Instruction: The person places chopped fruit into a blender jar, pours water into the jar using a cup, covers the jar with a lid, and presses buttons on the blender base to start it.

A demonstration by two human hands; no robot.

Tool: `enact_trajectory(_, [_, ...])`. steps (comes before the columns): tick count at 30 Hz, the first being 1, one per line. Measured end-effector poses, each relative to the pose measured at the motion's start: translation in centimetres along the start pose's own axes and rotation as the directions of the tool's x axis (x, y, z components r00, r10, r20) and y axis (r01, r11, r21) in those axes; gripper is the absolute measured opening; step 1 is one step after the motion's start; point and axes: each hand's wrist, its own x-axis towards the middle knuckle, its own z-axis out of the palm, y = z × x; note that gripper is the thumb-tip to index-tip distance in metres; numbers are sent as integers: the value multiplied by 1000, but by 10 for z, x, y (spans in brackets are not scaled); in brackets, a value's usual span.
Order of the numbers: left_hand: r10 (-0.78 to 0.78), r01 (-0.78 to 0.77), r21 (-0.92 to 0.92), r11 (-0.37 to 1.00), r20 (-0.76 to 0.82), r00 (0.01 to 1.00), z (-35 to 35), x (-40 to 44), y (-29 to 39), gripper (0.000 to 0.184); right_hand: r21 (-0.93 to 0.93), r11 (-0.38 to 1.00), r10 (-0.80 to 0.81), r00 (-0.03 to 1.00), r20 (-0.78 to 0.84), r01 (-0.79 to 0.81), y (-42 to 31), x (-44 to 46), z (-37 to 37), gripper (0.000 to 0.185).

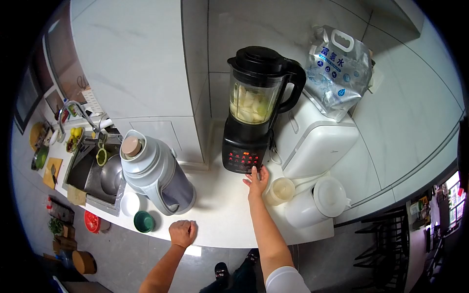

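Observation:
A black blender (246,146) stands on the white counter, with a lit red display and buttons on its front. Its lidded clear jug (251,103) holds pale, chunky pieces, some greenish. My right hand (257,181) is at the bottom of the control panel, one digit touching it and the others apart, holding nothing. My left hand (183,233) rests loosely fisted at the counter's front edge, with no object showing in it. Left of the blender is a large grey vacuum flask (159,173). A green cup (144,221) and a white bowl (130,204) sit beside the flask.
Right of the blender are a white appliance (320,146) with a silver water bag (337,73) on top, a translucent cup (281,190) and a white pitcher (312,207). At far left is a sink (93,171) with a faucet (80,110) and metal bowl.

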Motion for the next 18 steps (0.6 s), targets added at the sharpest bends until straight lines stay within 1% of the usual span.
enact_trajectory(3, [-3, 3, 10, 1000, 5, 1000, -2, 1, 1, 30, 4, 1000, -9, 1000, -2, 9, 1, 0, -1, 58])
enact_trajectory(8, [-5, 5, 5, 1000, -3, 1000, -2, 1, 2, 31, 8, 1000, -8, 998, 59, 7, -4, -4, -4, 61])
enact_trajectory(18, [6, -6, 21, 1000, -12, 1000, -1, 1, 0, 31, -2, 1000, -14, 997, 78, 14, -4, -4, -6, 59])
